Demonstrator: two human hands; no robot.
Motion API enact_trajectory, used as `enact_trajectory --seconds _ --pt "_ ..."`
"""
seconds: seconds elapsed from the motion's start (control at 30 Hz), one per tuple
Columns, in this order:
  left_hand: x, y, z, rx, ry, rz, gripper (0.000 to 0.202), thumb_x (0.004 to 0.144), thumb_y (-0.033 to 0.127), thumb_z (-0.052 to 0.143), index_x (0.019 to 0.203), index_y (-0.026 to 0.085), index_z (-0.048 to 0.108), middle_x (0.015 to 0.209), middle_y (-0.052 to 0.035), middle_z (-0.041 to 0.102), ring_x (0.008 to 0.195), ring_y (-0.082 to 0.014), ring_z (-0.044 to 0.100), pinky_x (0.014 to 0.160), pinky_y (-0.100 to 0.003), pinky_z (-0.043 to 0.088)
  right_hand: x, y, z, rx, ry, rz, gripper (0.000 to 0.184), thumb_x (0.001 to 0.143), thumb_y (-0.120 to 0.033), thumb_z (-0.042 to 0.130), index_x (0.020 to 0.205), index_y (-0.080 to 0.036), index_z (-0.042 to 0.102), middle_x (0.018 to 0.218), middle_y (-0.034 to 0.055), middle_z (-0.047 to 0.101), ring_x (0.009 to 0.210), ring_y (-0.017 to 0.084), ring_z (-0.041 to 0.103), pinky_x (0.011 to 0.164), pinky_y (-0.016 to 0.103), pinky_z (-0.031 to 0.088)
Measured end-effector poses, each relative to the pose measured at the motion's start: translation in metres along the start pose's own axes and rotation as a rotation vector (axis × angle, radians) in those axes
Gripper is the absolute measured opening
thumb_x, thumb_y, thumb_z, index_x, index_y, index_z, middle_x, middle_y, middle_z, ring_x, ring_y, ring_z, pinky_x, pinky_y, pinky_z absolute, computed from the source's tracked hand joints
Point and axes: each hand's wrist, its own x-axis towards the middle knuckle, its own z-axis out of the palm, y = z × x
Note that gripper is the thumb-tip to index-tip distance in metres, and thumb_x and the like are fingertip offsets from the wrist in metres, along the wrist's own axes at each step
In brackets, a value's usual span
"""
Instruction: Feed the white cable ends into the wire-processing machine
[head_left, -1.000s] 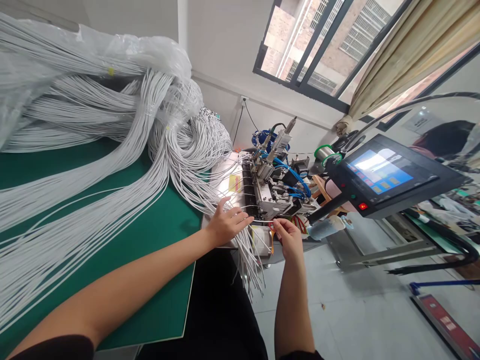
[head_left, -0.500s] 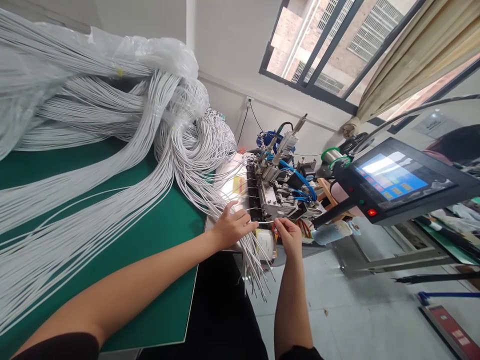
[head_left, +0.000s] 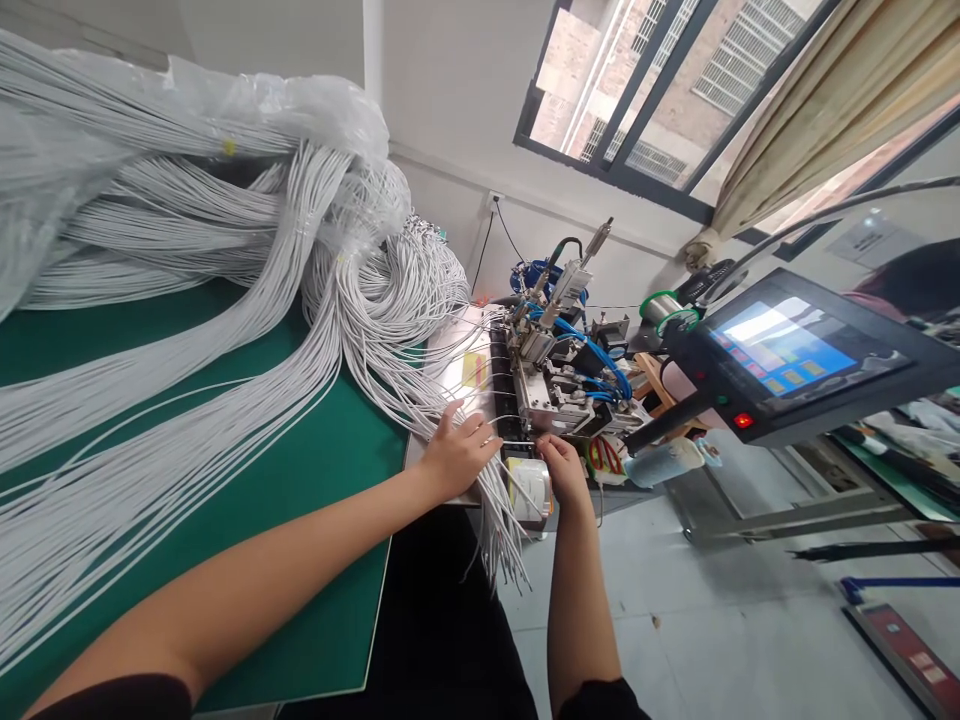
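A thin white cable (head_left: 517,442) runs straight between my two hands at the near end of the machine. My left hand (head_left: 459,458) pinches it at the thumb and fingertips, above the loose cables on the metal plate. The tip of the cable is in the closed fingers of my right hand (head_left: 562,466), right beside the machine's dark slotted edge (head_left: 505,385). Other single cables lie across this edge farther along. A bundle of white cable ends (head_left: 501,540) hangs down below my left hand.
Large bundles of white cables (head_left: 225,385) cover the green table (head_left: 330,560) on the left. Behind the edge stands the machine (head_left: 551,370) with blue tubes. A touchscreen (head_left: 787,345) juts out at right, with a solder wire spool (head_left: 660,312) near it. A white roll (head_left: 529,490) sits below my hands.
My right hand has moved left and closer to the machine's edge with the cable tip. The span of cable between my hands looks shorter. My left hand has shifted slightly left.
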Motion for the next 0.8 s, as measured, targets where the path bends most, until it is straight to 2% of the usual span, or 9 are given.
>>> enact_trajectory --seconds 0.23,0.53,0.67,0.8 --pt "0.0 0.002 -0.001 0.013 -0.038 -0.031 0.022 0.083 0.01 0.051 0.086 0.023 0.068 0.077 -0.0027 0.062 0.088 -0.0204 0.055 0.102 -0.05 0.025 -0.002 0.004 0.011 0.119 0.051 0.055 0.028 0.061 -0.041 0.06 0.053 -0.02 0.043 0.051 -0.0048 0.037 0.05 0.01 0.03 0.049 0.024 0.025" --pt "0.0 0.003 -0.002 0.015 -0.038 -0.034 0.019 0.081 0.008 0.052 0.081 0.02 0.066 0.077 -0.0038 0.061 0.087 -0.0211 0.054 0.1 -0.05 0.026 -0.003 0.001 0.012 0.125 0.069 0.093 0.03 0.056 -0.044 0.064 0.053 -0.02 0.045 0.049 -0.0052 0.039 0.048 0.01 0.032 0.048 0.024 0.026" --pt "-0.002 0.001 -0.003 -0.01 -0.04 -0.032 0.019 0.079 0.007 0.051 0.081 0.02 0.066 0.081 -0.0048 0.063 0.091 -0.0221 0.055 0.1 -0.05 0.026 -0.01 0.002 0.007 0.066 0.095 0.072 0.033 0.062 -0.047 0.067 0.056 -0.019 0.05 0.051 -0.0047 0.042 0.048 0.01 0.034 0.048 0.024 0.027" --pt "-0.005 -0.002 -0.002 -0.036 -0.036 -0.023 0.02 0.079 0.008 0.05 0.082 0.02 0.067 0.09 -0.0054 0.066 0.099 -0.0233 0.055 0.101 -0.05 0.026 -0.022 -0.001 -0.007 -0.017 0.16 0.013 0.034 0.065 -0.048 0.071 0.06 -0.017 0.057 0.055 -0.0025 0.049 0.055 0.012 0.04 0.053 0.024 0.032"
